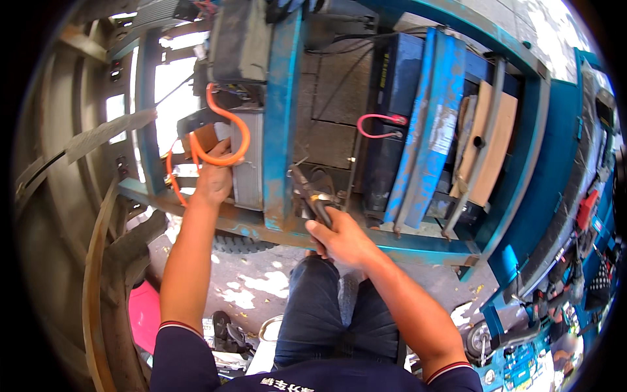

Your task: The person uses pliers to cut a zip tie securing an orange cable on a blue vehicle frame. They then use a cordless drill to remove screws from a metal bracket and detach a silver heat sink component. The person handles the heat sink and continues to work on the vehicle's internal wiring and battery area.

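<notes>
right hand (pixel 341 236) closed round dark-handled metal pliers (pixel 309 193); left hand (pixel 217 176) half-curled at thick orange looped cable (pixel 245 134) (cannot tell if gripping).

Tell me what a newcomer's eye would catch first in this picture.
Probably the bright orange looped cable at left, curving across the left grip. Next come the dark-handled metal pliers in the right grip, near the centre, and the pink-red wire loop beside the blue metal beams.
</notes>
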A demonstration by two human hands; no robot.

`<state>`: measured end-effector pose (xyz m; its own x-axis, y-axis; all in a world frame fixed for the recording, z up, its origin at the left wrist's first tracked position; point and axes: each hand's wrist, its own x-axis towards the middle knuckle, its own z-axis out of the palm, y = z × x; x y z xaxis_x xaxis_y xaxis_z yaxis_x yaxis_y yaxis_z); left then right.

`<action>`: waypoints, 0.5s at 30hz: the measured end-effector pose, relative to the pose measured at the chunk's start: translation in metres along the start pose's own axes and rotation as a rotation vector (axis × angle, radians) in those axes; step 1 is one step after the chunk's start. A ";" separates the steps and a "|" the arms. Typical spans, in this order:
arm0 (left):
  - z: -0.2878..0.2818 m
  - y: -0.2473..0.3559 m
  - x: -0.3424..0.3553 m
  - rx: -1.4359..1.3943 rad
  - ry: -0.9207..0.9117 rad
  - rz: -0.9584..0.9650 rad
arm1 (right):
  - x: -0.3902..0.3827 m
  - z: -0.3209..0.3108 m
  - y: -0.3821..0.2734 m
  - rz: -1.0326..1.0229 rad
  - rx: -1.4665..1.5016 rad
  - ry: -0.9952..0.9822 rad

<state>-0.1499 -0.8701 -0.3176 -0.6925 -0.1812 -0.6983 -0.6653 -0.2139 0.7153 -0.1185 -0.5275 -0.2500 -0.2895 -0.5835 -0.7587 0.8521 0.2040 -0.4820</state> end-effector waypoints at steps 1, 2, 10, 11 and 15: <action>0.009 0.002 0.002 -0.044 -0.015 -0.043 | -0.001 -0.001 0.000 -0.004 -0.012 0.020; 0.005 -0.002 0.005 -0.092 0.001 -0.050 | 0.000 -0.002 0.004 -0.004 -0.002 0.007; 0.008 0.005 0.003 -0.223 0.173 -0.105 | -0.001 0.005 0.016 0.035 0.083 0.000; 0.006 0.006 0.003 -0.239 0.180 -0.096 | -0.001 0.006 0.014 0.035 0.087 0.000; 0.005 0.010 0.006 -0.301 0.123 -0.117 | 0.001 0.002 0.018 0.068 0.093 -0.019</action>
<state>-0.1617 -0.8686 -0.3147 -0.5655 -0.2492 -0.7862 -0.6134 -0.5100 0.6030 -0.1030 -0.5262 -0.2586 -0.2222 -0.5860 -0.7793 0.9064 0.1704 -0.3866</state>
